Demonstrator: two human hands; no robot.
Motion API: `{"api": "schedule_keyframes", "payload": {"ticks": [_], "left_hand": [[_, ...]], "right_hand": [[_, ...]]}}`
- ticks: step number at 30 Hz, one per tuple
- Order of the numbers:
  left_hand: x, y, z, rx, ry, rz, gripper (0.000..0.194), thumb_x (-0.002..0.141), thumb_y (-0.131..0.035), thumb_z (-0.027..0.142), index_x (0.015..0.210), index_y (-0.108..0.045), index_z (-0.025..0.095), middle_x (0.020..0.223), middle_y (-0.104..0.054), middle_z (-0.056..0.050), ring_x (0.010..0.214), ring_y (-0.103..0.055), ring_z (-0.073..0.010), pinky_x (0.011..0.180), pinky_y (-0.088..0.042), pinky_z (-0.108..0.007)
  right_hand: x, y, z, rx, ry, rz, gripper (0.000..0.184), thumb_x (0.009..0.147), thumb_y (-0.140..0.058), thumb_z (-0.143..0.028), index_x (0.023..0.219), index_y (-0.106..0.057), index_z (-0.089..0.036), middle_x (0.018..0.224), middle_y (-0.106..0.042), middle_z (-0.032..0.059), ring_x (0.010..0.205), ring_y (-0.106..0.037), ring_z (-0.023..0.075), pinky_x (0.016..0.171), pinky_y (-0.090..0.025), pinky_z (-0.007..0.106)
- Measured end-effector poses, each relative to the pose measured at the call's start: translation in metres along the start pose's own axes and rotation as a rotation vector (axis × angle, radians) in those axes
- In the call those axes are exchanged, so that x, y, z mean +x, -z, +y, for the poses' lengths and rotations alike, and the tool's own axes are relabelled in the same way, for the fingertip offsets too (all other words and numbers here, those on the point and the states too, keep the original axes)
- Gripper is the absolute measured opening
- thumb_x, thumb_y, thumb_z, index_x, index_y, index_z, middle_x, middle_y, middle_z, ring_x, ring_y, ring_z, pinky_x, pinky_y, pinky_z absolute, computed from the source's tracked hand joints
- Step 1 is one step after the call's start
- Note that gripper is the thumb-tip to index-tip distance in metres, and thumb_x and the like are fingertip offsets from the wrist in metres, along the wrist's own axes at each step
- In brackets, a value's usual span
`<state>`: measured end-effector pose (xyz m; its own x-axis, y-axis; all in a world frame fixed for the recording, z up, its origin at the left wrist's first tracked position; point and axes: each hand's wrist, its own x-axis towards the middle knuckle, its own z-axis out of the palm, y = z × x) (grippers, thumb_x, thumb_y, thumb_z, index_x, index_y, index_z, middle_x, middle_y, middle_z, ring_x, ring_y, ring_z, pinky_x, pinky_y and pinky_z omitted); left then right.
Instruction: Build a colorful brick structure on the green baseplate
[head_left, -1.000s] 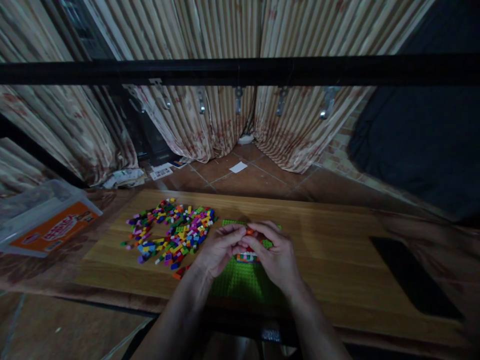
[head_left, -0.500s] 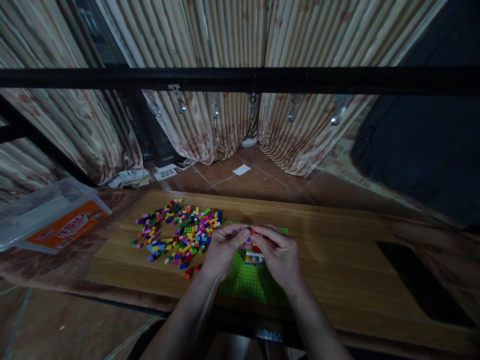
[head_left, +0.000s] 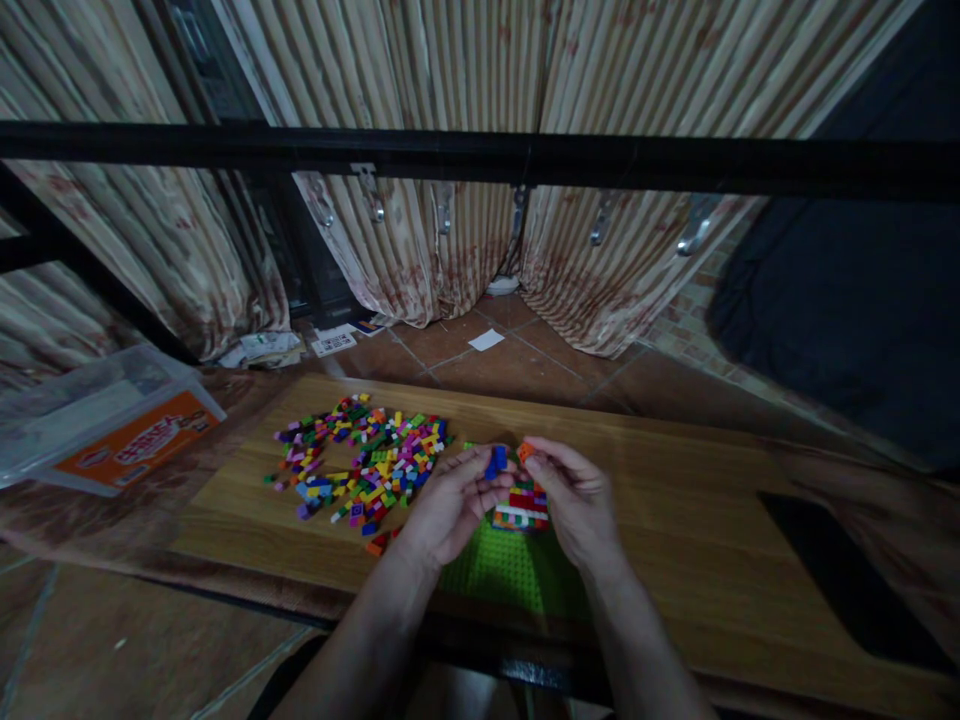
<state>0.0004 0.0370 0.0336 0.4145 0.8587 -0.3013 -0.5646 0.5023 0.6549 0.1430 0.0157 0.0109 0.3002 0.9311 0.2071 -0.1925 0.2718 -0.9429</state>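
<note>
My left hand [head_left: 450, 505] pinches a small blue brick [head_left: 495, 461] between thumb and fingertips. My right hand [head_left: 574, 500] pinches a small orange brick [head_left: 525, 451]. Both hands hover over a green baseplate [head_left: 502, 570] lying on the wooden board [head_left: 675, 520]. Between the hands, a small stack of multicoloured bricks [head_left: 521, 507] stands on the baseplate. A loose pile of small coloured bricks [head_left: 364, 460] lies on the board just left of my left hand.
A clear plastic box with an orange label [head_left: 105, 425] sits at the far left. A dark flat object [head_left: 855, 590] lies on the board at the right. A black bar [head_left: 480, 155] crosses the view above, with striped curtains [head_left: 420, 230] behind.
My hands, joined around one small piece a second ago, have come apart; the blue brick is now in the left and the orange one in the right. The view has shifted slightly.
</note>
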Motion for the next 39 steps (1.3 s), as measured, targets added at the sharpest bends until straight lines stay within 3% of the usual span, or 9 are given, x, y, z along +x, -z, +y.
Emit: {"api": "schedule_keyframes", "payload": {"ticks": [6, 14, 19, 22, 26, 30, 34, 39], "left_hand": [[0.004, 0.001, 0.003, -0.074, 0.077, 0.096, 0.022, 0.087, -0.046, 0.018, 0.08, -0.066, 0.011, 0.077, -0.069, -0.007, 0.064, -0.064, -0.0104, 0.054, -0.049, -0.017], [0.006, 0.001, -0.005, -0.053, 0.053, 0.166, 0.018, 0.084, -0.06, 0.028, 0.074, -0.063, 0.014, 0.069, -0.065, -0.001, 0.059, -0.06, -0.0083, 0.058, -0.052, -0.019], [0.007, 0.004, -0.006, -0.014, 0.057, 0.179, 0.016, 0.085, -0.059, 0.023, 0.078, -0.067, 0.012, 0.076, -0.068, -0.005, 0.063, -0.062, -0.0094, 0.063, -0.054, -0.021], [0.008, 0.006, -0.005, 0.0, 0.083, 0.202, 0.017, 0.085, -0.057, 0.021, 0.077, -0.067, 0.011, 0.076, -0.069, -0.006, 0.064, -0.062, -0.0097, 0.062, -0.053, -0.02], [0.009, 0.007, -0.001, 0.07, 0.071, 0.253, 0.013, 0.081, -0.058, 0.017, 0.076, -0.068, 0.01, 0.072, -0.066, -0.006, 0.058, -0.058, -0.0069, 0.051, -0.044, -0.015], [0.009, 0.007, -0.002, 0.291, -0.047, 0.348, 0.01, 0.075, -0.06, 0.014, 0.078, -0.069, 0.011, 0.064, -0.06, 0.0, 0.045, -0.044, -0.0026, 0.042, -0.031, -0.014], [0.011, 0.01, -0.009, 0.45, -0.092, 0.386, 0.01, 0.072, -0.063, 0.018, 0.078, -0.07, 0.014, 0.058, -0.054, 0.003, 0.04, -0.033, -0.002, 0.04, -0.021, -0.017], [0.016, 0.013, -0.017, 0.497, -0.14, 0.328, 0.011, 0.069, -0.067, 0.025, 0.074, -0.072, 0.015, 0.058, -0.056, 0.002, 0.045, -0.039, -0.0055, 0.046, -0.029, -0.02]], "right_hand": [[-0.003, -0.002, -0.006, -0.128, 0.032, -0.031, 0.02, 0.073, -0.074, -0.027, 0.093, -0.073, -0.025, 0.08, -0.072, 0.0003, 0.07, -0.065, 0.0139, 0.067, -0.055, 0.029], [-0.004, -0.011, -0.004, -0.523, 0.268, -0.264, 0.021, 0.082, -0.061, -0.019, 0.099, -0.072, -0.026, 0.091, -0.067, 0.0024, 0.081, -0.063, 0.0147, 0.074, -0.052, 0.027], [-0.003, -0.011, -0.001, -0.6, 0.213, -0.243, 0.032, 0.081, -0.061, -0.021, 0.111, -0.068, -0.027, 0.09, -0.069, 0.0014, 0.079, -0.065, 0.0149, 0.075, -0.053, 0.028], [-0.001, -0.004, -0.001, -0.593, 0.192, -0.235, 0.027, 0.082, -0.061, -0.024, 0.107, -0.07, -0.026, 0.095, -0.071, 0.0025, 0.084, -0.066, 0.0162, 0.077, -0.054, 0.029], [0.006, 0.014, 0.003, -0.587, 0.194, -0.135, 0.021, 0.084, -0.06, -0.027, 0.101, -0.072, -0.025, 0.101, -0.072, 0.0043, 0.092, -0.067, 0.019, 0.083, -0.053, 0.034], [0.014, 0.028, 0.008, -0.611, 0.172, -0.057, 0.021, 0.084, -0.057, -0.027, 0.098, -0.073, -0.024, 0.101, -0.073, 0.0046, 0.094, -0.067, 0.0202, 0.086, -0.052, 0.036], [0.013, 0.023, 0.007, -0.693, 0.134, -0.126, 0.023, 0.086, -0.054, -0.024, 0.101, -0.072, -0.024, 0.104, -0.073, 0.0047, 0.097, -0.067, 0.0202, 0.089, -0.05, 0.036], [0.009, 0.009, 0.008, -0.795, 0.142, -0.216, 0.027, 0.086, -0.052, -0.02, 0.103, -0.071, -0.025, 0.104, -0.073, 0.0044, 0.096, -0.067, 0.0201, 0.088, -0.05, 0.036]]}}
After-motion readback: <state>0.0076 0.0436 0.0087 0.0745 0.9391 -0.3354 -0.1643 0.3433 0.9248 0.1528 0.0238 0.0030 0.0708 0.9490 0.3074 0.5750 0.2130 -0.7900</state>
